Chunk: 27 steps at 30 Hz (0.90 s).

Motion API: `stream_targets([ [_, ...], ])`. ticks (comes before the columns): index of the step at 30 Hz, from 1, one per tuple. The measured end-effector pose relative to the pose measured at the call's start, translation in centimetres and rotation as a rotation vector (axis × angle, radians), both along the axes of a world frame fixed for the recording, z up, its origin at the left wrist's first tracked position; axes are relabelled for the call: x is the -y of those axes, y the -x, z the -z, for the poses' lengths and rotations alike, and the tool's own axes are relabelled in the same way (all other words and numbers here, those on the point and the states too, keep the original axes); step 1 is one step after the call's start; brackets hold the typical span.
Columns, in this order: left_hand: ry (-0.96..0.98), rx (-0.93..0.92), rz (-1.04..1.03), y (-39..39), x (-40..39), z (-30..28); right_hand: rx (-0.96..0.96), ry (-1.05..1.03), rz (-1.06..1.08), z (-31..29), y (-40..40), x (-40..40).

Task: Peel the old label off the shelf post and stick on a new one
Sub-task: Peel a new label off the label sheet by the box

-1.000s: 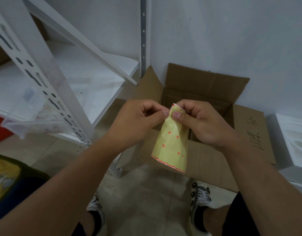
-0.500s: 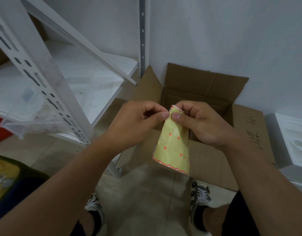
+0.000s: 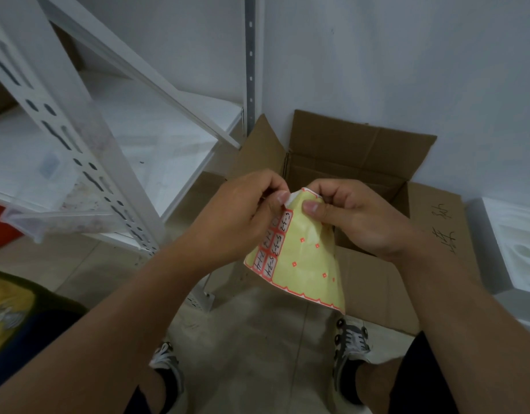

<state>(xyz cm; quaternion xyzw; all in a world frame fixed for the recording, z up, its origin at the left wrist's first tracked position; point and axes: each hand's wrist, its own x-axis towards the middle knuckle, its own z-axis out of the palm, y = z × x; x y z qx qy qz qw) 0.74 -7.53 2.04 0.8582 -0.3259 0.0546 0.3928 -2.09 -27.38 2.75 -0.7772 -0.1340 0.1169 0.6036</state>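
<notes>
A yellow label sheet (image 3: 305, 264) with red-bordered handwritten labels down its left side hangs in front of me. My right hand (image 3: 353, 216) pinches the sheet's top edge. My left hand (image 3: 242, 216) pinches a white label corner (image 3: 291, 199) lifted at the sheet's top left. The white perforated shelf post (image 3: 78, 150) slants down at the left, apart from both hands. No label on the post is visible.
An open cardboard box (image 3: 362, 156) stands behind the hands against the white wall. White shelf boards (image 3: 156, 138) lie at the left with a clear plastic holder (image 3: 48, 219) on the front edge. A white foam block (image 3: 514, 243) sits at the right. My shoes are on the floor.
The sheet has turned, so the column of written labels on its left side now shows. A white label corner has lifted under my left thumb.
</notes>
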Motion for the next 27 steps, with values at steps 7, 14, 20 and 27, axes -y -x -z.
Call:
stream_targets([
  [7,-0.012,-0.075,-0.029,0.0,-0.4,-0.5,-0.022,0.028,-0.011,0.0,0.0,0.3],
  [14,0.081,-0.218,-0.173,-0.4,-0.3,-0.3,-0.007,0.041,0.061,0.2,-0.2,0.4],
  [20,0.236,-0.321,-0.276,-0.6,-0.2,-0.6,-0.012,0.097,0.059,0.1,-0.3,0.7],
  [27,0.343,-0.517,-0.304,-1.2,0.2,0.5,-0.078,0.363,0.089,4.0,-3.4,0.3],
])
